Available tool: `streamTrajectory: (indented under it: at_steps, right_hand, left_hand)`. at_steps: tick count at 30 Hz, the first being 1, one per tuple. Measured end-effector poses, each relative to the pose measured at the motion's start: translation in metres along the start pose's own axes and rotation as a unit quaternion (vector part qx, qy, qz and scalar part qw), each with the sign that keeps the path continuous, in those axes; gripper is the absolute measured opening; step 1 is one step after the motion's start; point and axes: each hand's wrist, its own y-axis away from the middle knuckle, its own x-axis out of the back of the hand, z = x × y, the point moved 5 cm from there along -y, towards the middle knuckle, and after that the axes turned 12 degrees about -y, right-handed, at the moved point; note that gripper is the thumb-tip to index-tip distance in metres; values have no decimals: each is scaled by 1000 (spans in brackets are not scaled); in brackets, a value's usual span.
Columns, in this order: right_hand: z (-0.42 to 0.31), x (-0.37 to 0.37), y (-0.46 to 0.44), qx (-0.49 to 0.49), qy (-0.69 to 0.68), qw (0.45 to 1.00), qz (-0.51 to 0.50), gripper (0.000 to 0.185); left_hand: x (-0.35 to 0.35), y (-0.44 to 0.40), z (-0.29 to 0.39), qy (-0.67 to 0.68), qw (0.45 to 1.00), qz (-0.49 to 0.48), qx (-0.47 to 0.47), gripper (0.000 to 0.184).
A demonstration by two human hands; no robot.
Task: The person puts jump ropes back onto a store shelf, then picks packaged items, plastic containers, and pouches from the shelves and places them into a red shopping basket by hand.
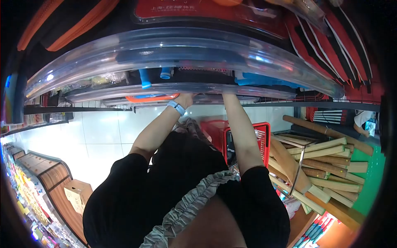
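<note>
Shelves [178, 48] stand before the person [186, 165], basket [265, 151] then sticks [326, 184] rightward, carton [77, 195] leftward

Upper strip [165, 43]: clear plastic, v. glossy, smooth, hard highlights. Lower strip [206, 89]: same mat'l, shiny. Orange rim [134, 99]: smooth, glossy, plastic-lkg. Blue handle [144, 78]: smooth, rubber or plastic, can't tell. Wristband [178, 108]: soft-lkg, rubbery. Basket [261, 126]: red plastic, smooth, semi-gloss. Floor [99, 124]: tile, polished, reflective. Wood pcs [326, 144]: bare-lkg, matt, some w/ smoother brown finish. Carton [78, 190]: cardboard, matt. Display unit [53, 173]: wood-grain surf., smooth. Top [115, 177]: black cloth, matt. Strap [186, 206]: gathered cloth, crinkled, slight sheen.
</note>
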Motion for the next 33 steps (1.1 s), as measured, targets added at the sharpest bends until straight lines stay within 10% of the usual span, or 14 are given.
streamTrajectory:
  at_steps: [23,33]
  right_hand:
    - [9,-5,74,-176,-222,958,-43,25]
    - [-52,61,167,-39,-321,943,78,48]
  left_hand:
    - [-1,12,-12,-150,988,29,-16,20]
    - [-46,66,-33,-256,964,-30,-60,43]
